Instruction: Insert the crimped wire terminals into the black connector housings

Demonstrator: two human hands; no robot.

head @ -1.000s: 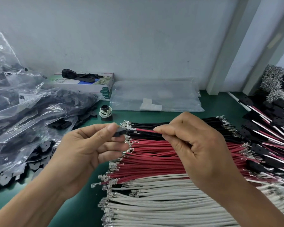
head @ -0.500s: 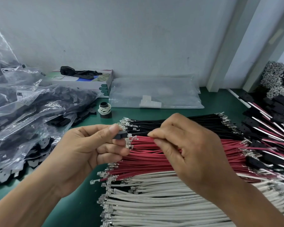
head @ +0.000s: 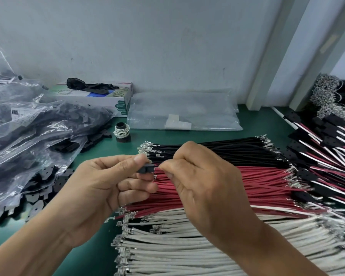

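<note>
Left hand point(head: 100, 188) pinches one small black connector housing point(head: 145, 168) between thumb tip and forefinger, open end facing right. Right hand point(head: 205, 188) has its fingers curled, tips pinched together just beside the housing's mouth. It presumably grips a wire there, but the wire itself is hidden by the fingers; colour cannot be told. Both hands hover above the wire stock.

Risks, as judgement:
- Terminal entering rotated or at an angle: the crimp barrel would jam at the cavity mouth or bend its locking tang. Cause: the pinch sits so close to the housing that the entry is hidden from view.
- Partial seating: the terminal stops short of latching and later pulls out. Cause: a push too light, or a grip on the insulation that slips.
- Housing twisting in the two-finger pinch under the push.
- Wrong cavity chosen, if the housing has more than one; not visible.

Count:
- Housings in hand: one.
- Wire bundles on the green mat point(head: 100, 148): three, laid side by side: black wires point(head: 227, 148) farthest, red wires point(head: 257, 180) in the middle, white wires point(head: 187, 253) nearest. Single wires are too many to count.
- Finished harnesses point(head: 327, 144) at right: a heap, not countable.
- Clear bags of black parts point(head: 28, 124) at left: at least two, overlapping.
- One glove box point(head: 100, 98), one flat clear bag point(head: 183, 114), one small spool point(head: 121, 132).
</note>
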